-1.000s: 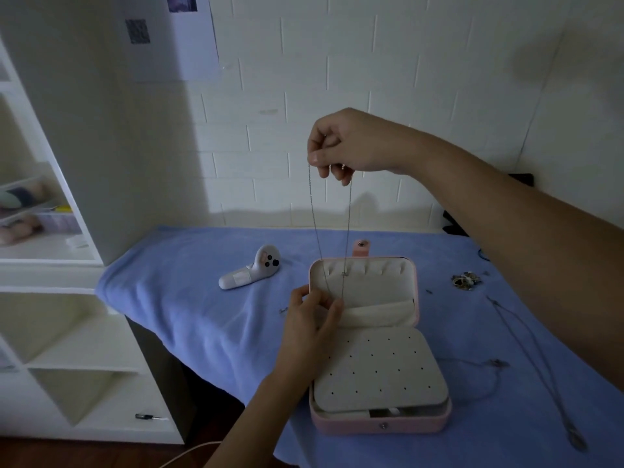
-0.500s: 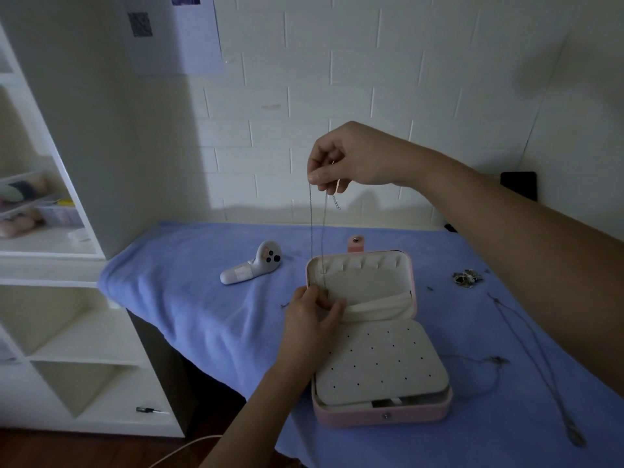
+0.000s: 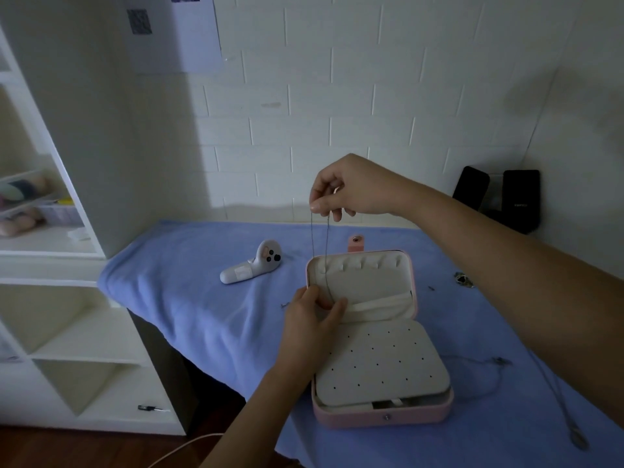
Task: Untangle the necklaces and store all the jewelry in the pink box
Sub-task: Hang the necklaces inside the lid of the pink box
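Observation:
The pink box (image 3: 385, 417) lies open on the blue cloth, its lid upright with small hooks and a fabric pocket inside. My right hand (image 3: 351, 187) pinches the top of a thin silver necklace (image 3: 320, 244), whose two strands hang down in front of the lid's left side. My left hand (image 3: 312, 315) pinches the lower end of the chain at the pocket's left edge. Another long chain with a pendant (image 3: 574, 430) lies on the cloth at the right, a thin chain (image 3: 496, 361) lies beside the box, and a small jewelry cluster (image 3: 464, 278) sits further back.
A white handheld controller (image 3: 253, 265) lies on the blue cloth (image 3: 189, 298) left of the box. Two dark objects (image 3: 499, 197) lean against the back wall. White shelves (image 3: 50, 265) stand at the left, with the cloth's edge hanging over the table front.
My right hand has come down with the necklace top, so the hanging strands are shorter. My left hand stays at the lid pocket. The view has tilted downward.

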